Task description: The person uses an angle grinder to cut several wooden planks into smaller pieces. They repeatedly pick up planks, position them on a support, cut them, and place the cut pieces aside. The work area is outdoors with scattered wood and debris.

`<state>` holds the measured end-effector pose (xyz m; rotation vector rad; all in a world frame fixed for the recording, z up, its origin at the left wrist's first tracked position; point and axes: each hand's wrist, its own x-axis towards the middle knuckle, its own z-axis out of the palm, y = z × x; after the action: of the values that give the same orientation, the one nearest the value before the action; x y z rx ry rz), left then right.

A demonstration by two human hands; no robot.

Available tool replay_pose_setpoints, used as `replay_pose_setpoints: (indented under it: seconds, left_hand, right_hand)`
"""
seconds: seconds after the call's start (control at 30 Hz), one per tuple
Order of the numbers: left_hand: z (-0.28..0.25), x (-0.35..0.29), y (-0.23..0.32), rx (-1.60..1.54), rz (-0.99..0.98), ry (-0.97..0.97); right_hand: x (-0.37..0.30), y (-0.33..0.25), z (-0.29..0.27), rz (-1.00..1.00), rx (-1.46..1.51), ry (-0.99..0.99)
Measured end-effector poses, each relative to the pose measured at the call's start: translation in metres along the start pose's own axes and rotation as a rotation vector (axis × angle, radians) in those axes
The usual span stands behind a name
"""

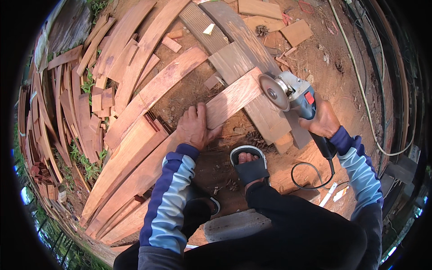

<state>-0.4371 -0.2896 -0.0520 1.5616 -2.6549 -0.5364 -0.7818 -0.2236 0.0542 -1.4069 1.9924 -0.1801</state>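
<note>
My right hand [325, 118] is closed around an angle grinder [300, 90] with a grey body and a red switch. Its round cutting disc [273, 92] is at the far right end of a reddish wooden plank [235, 98]; whether disc and wood touch, I cannot tell. My left hand [194, 127] grips that plank from above, fingers over its far edge and thumb along the near side. Under the plank's end lie wider grey-brown boards [265, 118]. A black cord [330, 168] hangs from the grinder's handle.
Many loose planks [130, 76] and offcuts cover the ground on the left. My sandalled foot [249, 164] stands just below the plank, by a concrete block [236, 225]. A pale hose [360, 81] runs down the right side. Wood pieces [297, 32] lie at the far right.
</note>
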Motion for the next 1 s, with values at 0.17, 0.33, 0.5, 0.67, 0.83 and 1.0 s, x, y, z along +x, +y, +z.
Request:
replay_pose_setpoints:
  seconds: [0.17,0.33,0.5,0.67,0.83,1.0]
  left_hand:
    - [-0.003,-0.002,-0.002,0.013,0.007,0.012]
    - [-0.002,-0.002,-0.001,-0.003,-0.008,-0.003]
    - [-0.002,-0.002,0.0,-0.006,-0.029,-0.011]
    - [-0.004,-0.001,0.001,-0.022,-0.029,-0.019]
    - [-0.002,-0.001,0.0,-0.025,-0.023,-0.018]
    - [-0.004,-0.001,0.001,-0.04,-0.031,-0.02]
  right_hand:
    - [-0.001,-0.006,0.0,0.033,0.004,-0.006]
    - [0.002,0.009,0.003,-0.01,-0.037,-0.002]
    - [0.004,0.01,0.005,-0.124,-0.055,0.065]
    - [0.005,0.012,0.005,-0.139,-0.081,0.067]
    - [0.003,0.002,0.004,-0.12,-0.033,0.045]
    - [0.004,0.001,0.004,-0.07,-0.042,0.02]
